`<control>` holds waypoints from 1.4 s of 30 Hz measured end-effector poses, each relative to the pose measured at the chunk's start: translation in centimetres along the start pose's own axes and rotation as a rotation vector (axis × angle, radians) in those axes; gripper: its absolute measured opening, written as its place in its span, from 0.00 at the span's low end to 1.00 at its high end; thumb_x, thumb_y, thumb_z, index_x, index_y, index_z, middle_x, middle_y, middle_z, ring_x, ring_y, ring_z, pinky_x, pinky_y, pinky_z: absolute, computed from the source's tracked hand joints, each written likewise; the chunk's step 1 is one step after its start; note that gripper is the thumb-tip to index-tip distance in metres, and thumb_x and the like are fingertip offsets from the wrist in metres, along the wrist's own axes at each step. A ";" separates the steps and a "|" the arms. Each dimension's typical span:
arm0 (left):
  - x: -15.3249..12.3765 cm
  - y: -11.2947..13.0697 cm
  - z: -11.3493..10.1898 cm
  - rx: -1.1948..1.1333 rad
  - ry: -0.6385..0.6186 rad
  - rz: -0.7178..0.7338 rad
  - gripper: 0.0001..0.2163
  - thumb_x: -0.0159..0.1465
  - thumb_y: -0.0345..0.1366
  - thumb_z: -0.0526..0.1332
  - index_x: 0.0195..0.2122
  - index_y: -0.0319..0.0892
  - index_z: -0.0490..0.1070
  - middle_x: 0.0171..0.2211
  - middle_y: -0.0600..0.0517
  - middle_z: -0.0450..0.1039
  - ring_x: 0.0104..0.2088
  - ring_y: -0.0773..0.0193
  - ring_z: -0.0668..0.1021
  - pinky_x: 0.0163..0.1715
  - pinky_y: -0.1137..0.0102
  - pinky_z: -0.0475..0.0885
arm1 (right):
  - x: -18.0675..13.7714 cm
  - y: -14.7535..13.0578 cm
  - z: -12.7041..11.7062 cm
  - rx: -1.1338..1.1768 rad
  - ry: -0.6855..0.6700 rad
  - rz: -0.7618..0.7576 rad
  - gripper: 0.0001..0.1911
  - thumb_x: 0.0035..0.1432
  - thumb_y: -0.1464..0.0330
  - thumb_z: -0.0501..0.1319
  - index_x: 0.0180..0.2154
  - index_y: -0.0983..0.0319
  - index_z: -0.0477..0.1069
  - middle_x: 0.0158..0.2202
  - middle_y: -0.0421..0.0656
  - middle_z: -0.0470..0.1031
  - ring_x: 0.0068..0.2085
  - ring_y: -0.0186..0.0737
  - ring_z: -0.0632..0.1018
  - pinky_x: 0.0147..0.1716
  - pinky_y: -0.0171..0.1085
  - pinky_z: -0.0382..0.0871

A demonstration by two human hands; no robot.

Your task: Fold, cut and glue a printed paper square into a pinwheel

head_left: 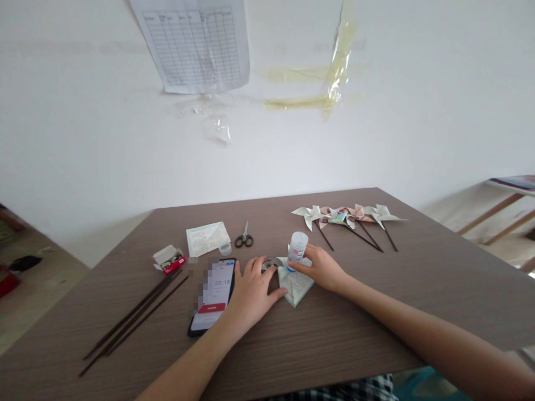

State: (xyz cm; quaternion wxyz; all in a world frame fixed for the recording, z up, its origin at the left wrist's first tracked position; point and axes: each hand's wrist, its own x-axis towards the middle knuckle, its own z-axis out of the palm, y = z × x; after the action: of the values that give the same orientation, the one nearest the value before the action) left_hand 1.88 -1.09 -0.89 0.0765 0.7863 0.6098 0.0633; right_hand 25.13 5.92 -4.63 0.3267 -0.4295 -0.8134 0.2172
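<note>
My right hand grips a small clear-and-white glue bottle, held upright with its blue end down against a folded piece of printed paper. The paper lies on the table with its corners folded inward. My left hand rests palm down with its fingers spread, and its thumb reaches the paper's left edge. By the left fingertips sits a small shiny grey object, partly covered, whose kind I cannot make out. A phone showing a timer lies just left of that hand.
Several paper pinwheels on dark sticks lie at the back right. Black-handled scissors, a stack of paper, a clear cap, an open red-and-white box and several dark sticks are on the left. A wall rises behind.
</note>
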 end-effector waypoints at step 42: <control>-0.3 -0.1 -0.1 0.027 -0.020 0.011 0.26 0.73 0.47 0.72 0.71 0.52 0.80 0.78 0.36 0.71 0.79 0.31 0.70 0.79 0.23 0.55 | -0.7 0.1 0.5 0.013 0.096 0.109 0.18 0.73 0.49 0.66 0.38 0.55 0.80 0.39 0.48 0.87 0.42 0.56 0.87 0.46 0.51 0.81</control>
State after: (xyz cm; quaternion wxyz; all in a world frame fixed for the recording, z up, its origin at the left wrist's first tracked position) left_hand 1.67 -1.32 -0.79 0.0717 0.7913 0.6054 0.0477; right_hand 25.13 5.35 -5.27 0.3558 -0.4812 -0.7707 0.2190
